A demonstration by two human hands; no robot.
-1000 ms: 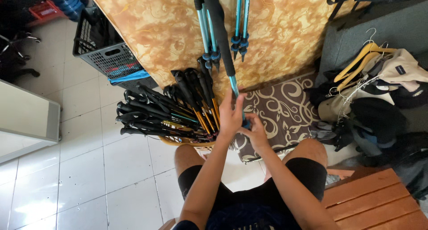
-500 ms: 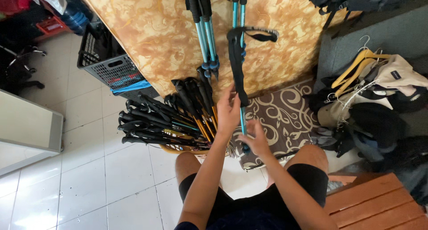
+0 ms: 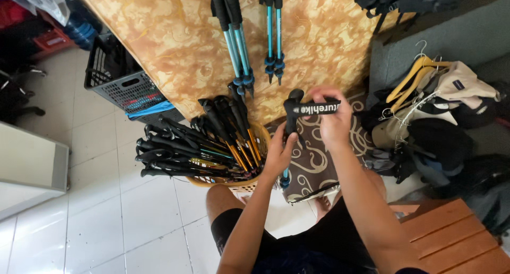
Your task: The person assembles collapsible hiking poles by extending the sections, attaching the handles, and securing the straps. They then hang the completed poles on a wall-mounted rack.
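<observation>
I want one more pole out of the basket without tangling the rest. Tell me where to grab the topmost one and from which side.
Take the topmost pole by its black handle, which sticks up and out past the basket rim toward the tiled floor. Come from the left, the open floor side; the left hand and the held pole crowd the right.

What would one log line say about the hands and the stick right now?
left hand: grips walking stick shaft | right hand: holds its black strap | basket of sticks: beside left hand | stick: upright
</observation>
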